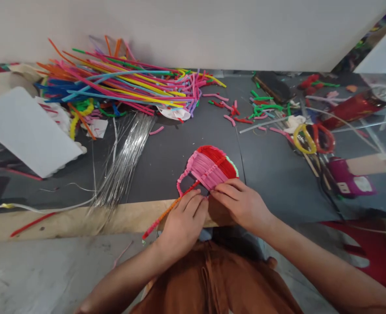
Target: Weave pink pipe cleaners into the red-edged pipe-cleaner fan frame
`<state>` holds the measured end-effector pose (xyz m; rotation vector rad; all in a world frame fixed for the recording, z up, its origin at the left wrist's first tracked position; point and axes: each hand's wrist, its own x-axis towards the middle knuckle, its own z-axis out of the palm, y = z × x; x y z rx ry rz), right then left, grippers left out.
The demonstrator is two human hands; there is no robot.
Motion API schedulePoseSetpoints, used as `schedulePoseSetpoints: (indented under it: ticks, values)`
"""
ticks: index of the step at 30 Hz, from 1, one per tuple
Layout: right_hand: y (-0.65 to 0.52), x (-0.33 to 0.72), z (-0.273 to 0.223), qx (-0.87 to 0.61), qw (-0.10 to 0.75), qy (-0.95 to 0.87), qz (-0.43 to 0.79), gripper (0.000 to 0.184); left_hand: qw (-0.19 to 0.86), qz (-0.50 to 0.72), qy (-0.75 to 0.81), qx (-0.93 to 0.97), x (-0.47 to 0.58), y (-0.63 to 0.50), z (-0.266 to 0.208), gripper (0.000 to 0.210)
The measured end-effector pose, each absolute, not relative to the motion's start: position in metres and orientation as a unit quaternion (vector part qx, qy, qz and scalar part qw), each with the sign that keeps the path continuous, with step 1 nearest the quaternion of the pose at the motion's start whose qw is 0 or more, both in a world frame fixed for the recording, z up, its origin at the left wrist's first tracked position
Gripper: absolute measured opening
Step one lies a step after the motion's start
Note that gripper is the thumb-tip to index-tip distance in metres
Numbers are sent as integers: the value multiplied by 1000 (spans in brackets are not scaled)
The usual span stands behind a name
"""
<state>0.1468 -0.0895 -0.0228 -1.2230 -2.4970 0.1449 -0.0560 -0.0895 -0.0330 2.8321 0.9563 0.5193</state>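
A leaf-shaped piece made of pipe cleaners (209, 168), pink and red with a light green stretch on its right edge, lies near the table's front edge. Its wrapped orange and red stem (163, 214) sticks out toward the lower left. My left hand (185, 218) is closed on the lower edge by the stem, fingers bent. Closed on the lower right edge of the pink part is my right hand (245, 204). The fingertips of both hands nearly meet, and a dark gap in the outline shows just above them. My thumbs are hidden beneath.
A heap of colourful pipe cleaners (124, 83) lies at the back left, with a bundle of thin wires (124, 159) before it. Cut pipe cleaner bits (234, 109) are scattered behind the piece. Yellow-and-red-handled scissors (323, 138), a red can (353, 109) and a purple box (351, 176) stand right.
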Motion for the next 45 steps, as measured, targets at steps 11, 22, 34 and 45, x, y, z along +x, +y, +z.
schedulePoseSetpoints:
  ticks: [11, 22, 34, 45]
  values:
    - [-88, 150, -22, -407, 169, -897, -42, 24, 163, 187, 478, 843, -68, -62, 3, 23]
    - [-60, 196, 10, -363, 332, -869, -49, 31, 862, 172, 342, 332, -85, -10, -4, 56]
    - [-30, 208, 36, -245, 262, -922, -146, 20, 898, 276, 282, 192, -21, -4, 14, 21]
    - [-11, 207, 28, -243, 207, -935, -154, 18, 866, 251, 392, 183, -14, 8, 10, 22]
